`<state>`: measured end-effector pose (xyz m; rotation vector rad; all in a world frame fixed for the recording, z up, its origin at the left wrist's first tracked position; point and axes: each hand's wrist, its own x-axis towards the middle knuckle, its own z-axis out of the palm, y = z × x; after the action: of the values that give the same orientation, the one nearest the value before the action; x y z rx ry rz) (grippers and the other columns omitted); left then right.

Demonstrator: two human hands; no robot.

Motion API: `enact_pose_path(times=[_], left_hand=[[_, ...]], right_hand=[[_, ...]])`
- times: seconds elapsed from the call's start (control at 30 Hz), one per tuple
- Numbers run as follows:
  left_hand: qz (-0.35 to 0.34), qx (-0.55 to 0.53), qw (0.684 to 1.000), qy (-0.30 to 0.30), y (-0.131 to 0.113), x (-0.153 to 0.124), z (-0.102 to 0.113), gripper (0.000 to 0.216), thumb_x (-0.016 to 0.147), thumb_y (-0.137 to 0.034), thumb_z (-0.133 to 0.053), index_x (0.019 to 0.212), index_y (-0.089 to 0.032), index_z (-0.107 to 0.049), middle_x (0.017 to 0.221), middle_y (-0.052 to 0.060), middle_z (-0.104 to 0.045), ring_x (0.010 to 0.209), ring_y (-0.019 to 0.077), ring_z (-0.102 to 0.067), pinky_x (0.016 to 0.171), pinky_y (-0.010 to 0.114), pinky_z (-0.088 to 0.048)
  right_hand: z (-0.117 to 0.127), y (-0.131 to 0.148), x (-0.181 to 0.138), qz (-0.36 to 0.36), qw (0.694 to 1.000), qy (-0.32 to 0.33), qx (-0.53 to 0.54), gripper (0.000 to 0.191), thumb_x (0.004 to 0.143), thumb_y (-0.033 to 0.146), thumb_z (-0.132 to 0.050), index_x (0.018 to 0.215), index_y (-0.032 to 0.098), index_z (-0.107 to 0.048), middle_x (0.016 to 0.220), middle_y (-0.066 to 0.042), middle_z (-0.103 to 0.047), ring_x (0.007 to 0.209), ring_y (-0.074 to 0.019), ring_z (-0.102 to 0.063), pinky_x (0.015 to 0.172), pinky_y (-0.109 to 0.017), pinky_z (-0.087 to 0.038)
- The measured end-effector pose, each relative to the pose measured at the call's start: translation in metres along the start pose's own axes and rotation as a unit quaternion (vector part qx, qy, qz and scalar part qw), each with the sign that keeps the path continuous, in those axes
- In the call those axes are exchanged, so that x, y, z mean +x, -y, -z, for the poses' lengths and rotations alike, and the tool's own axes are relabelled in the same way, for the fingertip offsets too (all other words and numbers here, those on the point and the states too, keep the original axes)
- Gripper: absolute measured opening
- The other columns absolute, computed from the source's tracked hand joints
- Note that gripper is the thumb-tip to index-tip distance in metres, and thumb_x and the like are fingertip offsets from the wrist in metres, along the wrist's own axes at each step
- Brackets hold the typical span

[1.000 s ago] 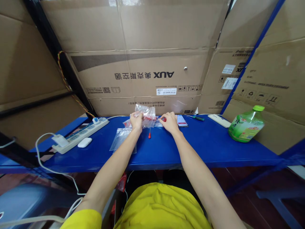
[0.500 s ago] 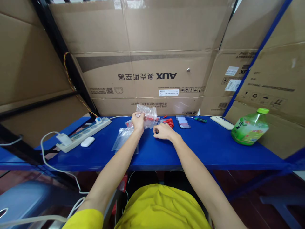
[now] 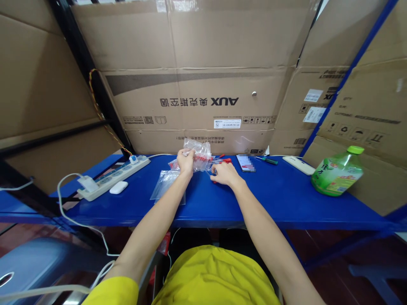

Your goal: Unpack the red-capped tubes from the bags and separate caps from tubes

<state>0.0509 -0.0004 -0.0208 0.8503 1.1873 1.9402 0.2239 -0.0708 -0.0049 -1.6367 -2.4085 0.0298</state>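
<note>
Left hand [image 3: 185,161] pinching a crinkled, clear plastic bag [image 3: 199,148], its upper end tipped toward the flat cardboard [image 3: 197,51]! Right hand [image 3: 224,173] curled, a red piece [image 3: 215,182] beneath; whether it's gripped, I can't tell. Just beyond, slim red-handled tools [image 3: 227,160] lie crosswise on the smooth blue table [image 3: 210,207], shafts pointing left, bagward.
</note>
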Motion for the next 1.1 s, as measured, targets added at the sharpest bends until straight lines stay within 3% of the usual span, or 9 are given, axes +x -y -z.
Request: enact_pose_path(times=[0.33, 0.5, 0.67, 0.83, 0.9, 1.0, 1.1], left_hand=[[-0.038, 0.016, 0.999, 0.023, 0.001, 0.0, 0.0, 0.027, 0.072, -0.018, -0.078, 0.092, -0.017, -0.06, 0.081, -0.001, -0.063, 0.064, 0.0102, -0.062, 0.06, 0.022, -0.057], [-0.037, 0.021, 0.999, 0.016, 0.001, 0.0, 0.001, 0.027, 0.072, -0.018, -0.078, 0.093, -0.017, -0.061, 0.08, -0.001, -0.063, 0.062, 0.01, -0.061, 0.061, 0.023, -0.056], [-0.027, 0.015, 0.999, 0.025, -0.001, -0.002, -0.001, 0.027, 0.073, -0.017, -0.078, 0.093, -0.018, -0.06, 0.076, -0.002, -0.064, 0.059, 0.0106, -0.062, 0.062, 0.025, -0.057], [0.005, -0.013, 0.999, 0.038, -0.003, -0.004, -0.003, 0.029, 0.075, -0.015, -0.076, 0.097, -0.018, -0.058, 0.075, -0.001, -0.065, 0.058, 0.0114, -0.064, 0.063, 0.027, -0.058], [0.022, -0.028, 0.998, 0.056, -0.005, -0.006, -0.003, 0.031, 0.075, -0.014, -0.077, 0.1, -0.018, -0.059, 0.077, -0.001, -0.067, 0.061, 0.0124, -0.066, 0.065, 0.028, -0.06], [0.056, -0.047, 0.992, 0.107, -0.006, -0.009, -0.002, 0.033, 0.074, -0.014, -0.08, 0.099, -0.018, -0.059, 0.081, 0.001, -0.069, 0.068, 0.0129, -0.07, 0.074, 0.03, -0.062], [0.104, -0.071, 0.977, 0.174, -0.007, -0.013, -0.002, 0.033, 0.073, -0.018, -0.085, 0.092, -0.018, -0.058, 0.088, 0.004, -0.073, 0.074, 0.0127, -0.072, 0.083, 0.031, -0.062]], right_hand=[[-0.004, 0.024, -0.002, 0.029, 0.998, -0.004, -0.063, 0.022, 0.083, 0.025, -0.07, 0.103, 0.021, -0.077, 0.099, -0.014, -0.079, 0.096, -0.0288, -0.073, 0.083, -0.036, -0.046], [0.0, 0.007, -0.004, -0.027, 0.999, -0.005, -0.033, 0.019, 0.08, 0.02, -0.071, 0.097, 0.023, -0.079, 0.101, -0.012, -0.078, 0.096, -0.0288, -0.073, 0.078, -0.034, -0.047], [0.002, -0.018, -0.003, -0.004, 0.999, 0.008, 0.031, 0.023, 0.073, 0.01, -0.076, 0.088, 0.028, -0.08, 0.103, -0.005, -0.077, 0.102, -0.0261, -0.07, 0.078, -0.03, -0.047], [0.001, -0.027, -0.002, 0.009, 0.997, 0.02, 0.07, 0.032, 0.073, 0.0, -0.07, 0.088, 0.027, -0.079, 0.097, -0.003, -0.076, 0.096, -0.0225, -0.07, 0.076, -0.028, -0.046], [-0.001, -0.028, -0.001, 0.009, 0.997, 0.002, 0.077, 0.025, 0.075, 0.004, -0.072, 0.087, 0.026, -0.077, 0.101, -0.004, -0.076, 0.102, -0.0241, -0.069, 0.079, -0.028, -0.046], [-0.005, -0.029, 0.005, -0.024, 0.986, -0.085, 0.142, 0.013, 0.085, 0.027, -0.076, 0.097, 0.025, -0.072, 0.107, -0.006, -0.076, 0.106, -0.0256, -0.069, 0.084, -0.031, -0.048], [-0.01, -0.032, 0.015, -0.109, 0.932, -0.187, 0.292, 0.037, 0.092, 0.051, -0.068, 0.117, 0.023, -0.063, 0.101, -0.006, -0.077, 0.095, -0.0232, -0.07, 0.084, -0.033, -0.05]])
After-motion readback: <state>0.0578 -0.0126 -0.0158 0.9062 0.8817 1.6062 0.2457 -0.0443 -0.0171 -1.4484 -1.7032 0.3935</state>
